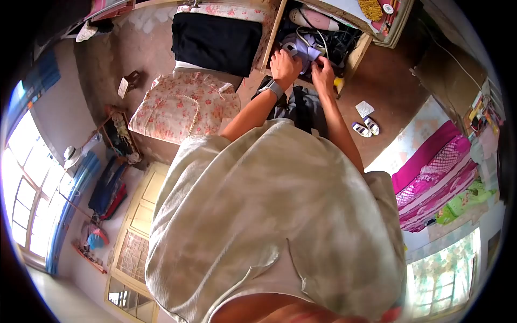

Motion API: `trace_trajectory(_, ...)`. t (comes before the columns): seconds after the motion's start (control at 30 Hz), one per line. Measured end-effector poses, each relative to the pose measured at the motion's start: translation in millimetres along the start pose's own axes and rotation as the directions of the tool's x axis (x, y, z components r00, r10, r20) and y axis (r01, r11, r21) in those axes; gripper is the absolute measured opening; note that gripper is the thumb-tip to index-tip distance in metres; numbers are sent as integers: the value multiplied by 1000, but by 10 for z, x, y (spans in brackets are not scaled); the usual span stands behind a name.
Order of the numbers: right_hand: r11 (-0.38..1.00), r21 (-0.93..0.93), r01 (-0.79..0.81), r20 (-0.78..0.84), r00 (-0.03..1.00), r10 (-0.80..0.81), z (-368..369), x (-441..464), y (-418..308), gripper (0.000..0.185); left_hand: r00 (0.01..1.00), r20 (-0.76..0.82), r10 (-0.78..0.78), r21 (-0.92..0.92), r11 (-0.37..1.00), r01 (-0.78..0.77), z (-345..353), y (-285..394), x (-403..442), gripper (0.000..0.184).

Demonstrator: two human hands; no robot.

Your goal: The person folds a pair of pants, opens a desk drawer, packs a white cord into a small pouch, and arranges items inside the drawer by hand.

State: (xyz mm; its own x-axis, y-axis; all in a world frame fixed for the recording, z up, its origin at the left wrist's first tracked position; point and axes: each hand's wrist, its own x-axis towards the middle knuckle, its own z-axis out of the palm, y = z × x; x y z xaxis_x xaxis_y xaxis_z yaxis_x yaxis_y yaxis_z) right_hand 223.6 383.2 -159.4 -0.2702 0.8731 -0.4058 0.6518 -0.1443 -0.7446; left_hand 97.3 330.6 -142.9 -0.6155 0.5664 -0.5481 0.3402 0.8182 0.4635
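Both hands are in an open drawer (pixel 272 33) at the top of the view. My left hand (pixel 285 67), with a grey watch (pixel 276 90) on its wrist, has its fingers bent onto a lavender item (pixel 307 51); I cannot make out its exact kind. My right hand (pixel 324 75) pinches the near right edge of the same item. A pale round piece with a dark centre (pixel 291 48) shows by my left fingertips. Behind the hands lie a pink cylindrical item (pixel 315 19) and tangled black cables (pixel 342 46).
Left of the drawer lie a folded black cloth (pixel 215 43) and a floral cushion or folded cover (pixel 177 107). White shoes (pixel 366 127) stand on the floor at right, near a bed with magenta bedding (pixel 436 172). A tabletop (pixel 350 8) overhangs the drawer.
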Motion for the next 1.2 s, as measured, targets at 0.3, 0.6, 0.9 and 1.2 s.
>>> trace_trajectory(0.3, 978, 171, -122, 121, 987, 102, 149, -29, 247, 28, 999, 2, -44, 14, 999, 44, -76, 7, 56, 41)
trace_trajectory(0.6, 976, 178, -126, 108, 988, 108, 212, -181, -135, 30, 1000, 26, 8, 19, 1000, -9, -117, -115, 51, 39)
trace_trajectory(0.9, 927, 375, 26, 126, 989, -79, 405, -347, -411, 28, 952, -242, 188, -489, 824, -287, -978, 80, -339, 21)
trace_trajectory(1.2, 904, 405, 137, 162, 962, -219, 482, -264, -443, 29, 939, -307, 158, -683, 650, -333, -1378, 183, 50, 22)
